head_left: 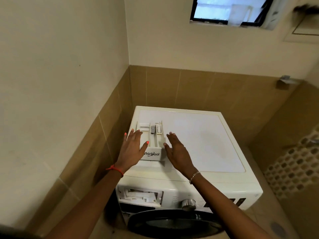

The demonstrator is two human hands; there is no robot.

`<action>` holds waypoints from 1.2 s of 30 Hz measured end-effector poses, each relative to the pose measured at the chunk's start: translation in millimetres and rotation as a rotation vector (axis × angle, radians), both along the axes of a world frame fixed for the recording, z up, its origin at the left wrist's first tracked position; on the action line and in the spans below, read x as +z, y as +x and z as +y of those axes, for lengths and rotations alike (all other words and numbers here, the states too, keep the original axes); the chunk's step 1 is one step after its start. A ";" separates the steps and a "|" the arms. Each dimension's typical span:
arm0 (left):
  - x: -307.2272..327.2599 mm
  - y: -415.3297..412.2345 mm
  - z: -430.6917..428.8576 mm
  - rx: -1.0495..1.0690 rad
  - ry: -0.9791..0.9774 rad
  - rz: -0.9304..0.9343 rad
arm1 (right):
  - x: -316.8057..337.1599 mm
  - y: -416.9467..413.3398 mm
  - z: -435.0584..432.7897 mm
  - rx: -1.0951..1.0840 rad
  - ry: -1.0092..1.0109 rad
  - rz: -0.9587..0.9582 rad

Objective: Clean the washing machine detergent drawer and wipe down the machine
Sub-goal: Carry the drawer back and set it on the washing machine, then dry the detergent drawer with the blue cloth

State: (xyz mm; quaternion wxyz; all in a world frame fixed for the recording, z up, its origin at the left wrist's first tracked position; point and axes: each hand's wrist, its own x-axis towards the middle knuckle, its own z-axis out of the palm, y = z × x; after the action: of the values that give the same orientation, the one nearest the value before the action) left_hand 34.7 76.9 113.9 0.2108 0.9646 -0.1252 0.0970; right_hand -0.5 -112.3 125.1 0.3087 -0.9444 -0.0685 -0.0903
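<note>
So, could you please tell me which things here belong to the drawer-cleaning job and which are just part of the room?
Part of the job:
- detergent drawer, pulled out and lying on top of the machine
- washing machine
- empty drawer slot in its front
- left hand and right hand, open either side of the drawer

Just there:
- window
- wall bracket
- program dial

Home laundry corner: washing machine (189, 144) against tan tiled wall (215, 90), small window (224, 11) above
</note>
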 end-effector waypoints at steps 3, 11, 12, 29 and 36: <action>-2.4 -1.6 -6.8 -0.010 0.094 -0.082 | -1.6 -4.8 0.8 0.013 -0.071 -0.008; -8.5 -25.2 -70.5 -0.300 -0.109 -0.142 | -6.6 -51.8 -48.2 -0.169 -0.115 0.004; -8.2 -29.1 -84.9 -0.350 -0.121 -0.139 | -7.1 -60.5 -59.2 -0.202 -0.132 0.003; 5.7 -185.5 -439.9 -1.159 -0.152 -0.148 | 4.1 -308.7 -320.2 -0.939 -0.206 0.069; 2.2 -322.0 -591.8 -1.362 -0.192 -0.166 | 11.8 -456.9 -421.8 -1.194 -0.239 0.119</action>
State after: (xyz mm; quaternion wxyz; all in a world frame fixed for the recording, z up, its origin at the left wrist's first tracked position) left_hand -287.3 -514.9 116.2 0.2991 0.6374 -0.7096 0.0271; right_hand -457.4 -534.0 136.8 0.0998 -0.8513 0.4802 -0.1867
